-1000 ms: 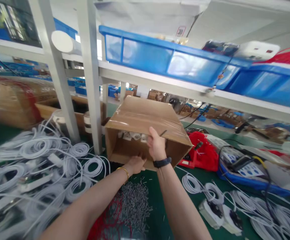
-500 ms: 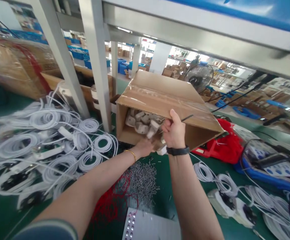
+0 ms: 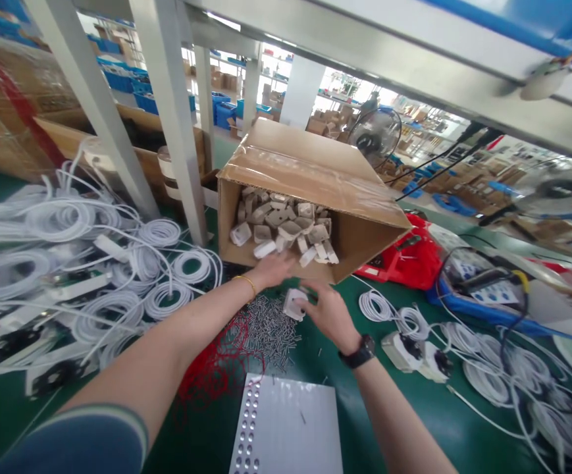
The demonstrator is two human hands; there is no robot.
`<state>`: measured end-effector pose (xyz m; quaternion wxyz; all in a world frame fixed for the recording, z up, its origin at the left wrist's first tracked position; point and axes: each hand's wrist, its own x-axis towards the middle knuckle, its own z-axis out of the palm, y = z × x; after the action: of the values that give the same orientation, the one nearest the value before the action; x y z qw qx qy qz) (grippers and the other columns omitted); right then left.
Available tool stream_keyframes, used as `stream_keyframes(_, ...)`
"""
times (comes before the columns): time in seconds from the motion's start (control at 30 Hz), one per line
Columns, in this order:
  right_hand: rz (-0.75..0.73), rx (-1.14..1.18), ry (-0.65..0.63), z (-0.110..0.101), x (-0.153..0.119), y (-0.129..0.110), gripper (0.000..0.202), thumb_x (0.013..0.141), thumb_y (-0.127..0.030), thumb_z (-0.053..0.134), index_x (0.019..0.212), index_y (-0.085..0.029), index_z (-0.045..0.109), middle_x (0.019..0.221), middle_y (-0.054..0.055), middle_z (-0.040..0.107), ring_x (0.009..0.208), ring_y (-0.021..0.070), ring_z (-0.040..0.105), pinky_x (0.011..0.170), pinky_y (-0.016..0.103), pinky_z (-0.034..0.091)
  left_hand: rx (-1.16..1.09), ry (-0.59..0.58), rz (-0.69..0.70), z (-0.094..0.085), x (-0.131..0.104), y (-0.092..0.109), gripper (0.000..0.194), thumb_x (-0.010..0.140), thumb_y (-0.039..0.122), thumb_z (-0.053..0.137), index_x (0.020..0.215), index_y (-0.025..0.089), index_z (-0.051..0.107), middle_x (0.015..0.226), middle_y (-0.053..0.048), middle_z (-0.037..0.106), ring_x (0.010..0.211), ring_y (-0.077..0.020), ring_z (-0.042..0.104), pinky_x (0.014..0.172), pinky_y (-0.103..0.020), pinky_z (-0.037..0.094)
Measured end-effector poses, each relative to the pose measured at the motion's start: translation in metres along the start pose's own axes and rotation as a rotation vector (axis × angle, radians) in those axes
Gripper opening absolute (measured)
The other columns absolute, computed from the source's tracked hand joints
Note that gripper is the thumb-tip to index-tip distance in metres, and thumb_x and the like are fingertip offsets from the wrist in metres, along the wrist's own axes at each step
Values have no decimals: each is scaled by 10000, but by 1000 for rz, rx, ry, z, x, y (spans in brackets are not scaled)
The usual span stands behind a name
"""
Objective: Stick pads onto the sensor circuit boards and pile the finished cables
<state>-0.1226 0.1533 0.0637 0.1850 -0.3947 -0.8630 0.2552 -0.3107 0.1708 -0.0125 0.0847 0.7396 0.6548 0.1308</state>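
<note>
A cardboard box point(image 3: 310, 164) lies on its side on the green table, its opening toward me, with many small white plastic housings point(image 3: 290, 227) piled inside. My left hand point(image 3: 273, 270) rests at the lower lip of the opening, fingers stretched toward the pieces, nothing visible in them. In front of the box, my right hand point(image 3: 330, 309) pinches one white plastic housing point(image 3: 293, 304) between thumb and fingers, just above the table. Below my left hand lie a heap of small metal pins point(image 3: 270, 332) and a tangle of red wire point(image 3: 211, 375).
A white plate with rows of round metal studs point(image 3: 290, 421) lies nearest me. Coiled white cables point(image 3: 118, 309) cover the left side. To the right are more cable coils point(image 3: 483, 375), a red bag point(image 3: 409, 257) and a blue tray point(image 3: 478, 299). Metal posts point(image 3: 167, 118) stand behind.
My right hand has let go of the box's upper edge and come down in front with a white housing. My left hand has drawn back slightly to the lower lip.
</note>
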Motion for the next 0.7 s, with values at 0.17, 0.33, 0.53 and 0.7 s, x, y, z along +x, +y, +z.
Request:
stream_keyframes(0.17, 56, -314, -217, 29, -21, 8, 690, 688, -323, 743, 1305, -238, 446, 1288, 107, 528, 990, 281, 622, 775, 347, 473, -56, -19, 36, -8, -7, 4, 486, 807, 218, 607, 1272, 152, 479, 1406, -185, 402, 1232, -327, 461, 975, -413, 400)
stream_keyframes(0.33, -2, -256, -166, 23, -17, 12, 556, 735, -322, 677, 1244, -240, 469, 1186, 83, 593, 1004, 262, 617, 805, 336, 469, -119, 3, 97, -37, -34, 11, 310, 883, 272, 507, 1179, 216, 579, 1200, -53, 631, 1098, -200, 580, 924, -296, 438)
stream_keyframes(0.53, -76, -337, 59, 1, 49, -2, 599, 764, -493, 627, 1266, -227, 436, 1093, 119, 641, 925, 315, 643, 728, 383, 490, -72, 140, -51, -72, -88, 18, 274, 938, 357, 406, 968, 245, 655, 981, -4, 705, 920, -162, 642, 789, -240, 459)
stream_keyframes(0.7, -39, -492, 165, -4, 112, -32, 600, 834, -493, 538, 1308, -138, 443, 1084, 233, 633, 923, 367, 642, 712, 428, 490, 74, 342, -326, -121, -151, 1, 288, 957, 336, 331, 1035, 225, 585, 828, -16, 681, 768, -177, 639, 694, -270, 471)
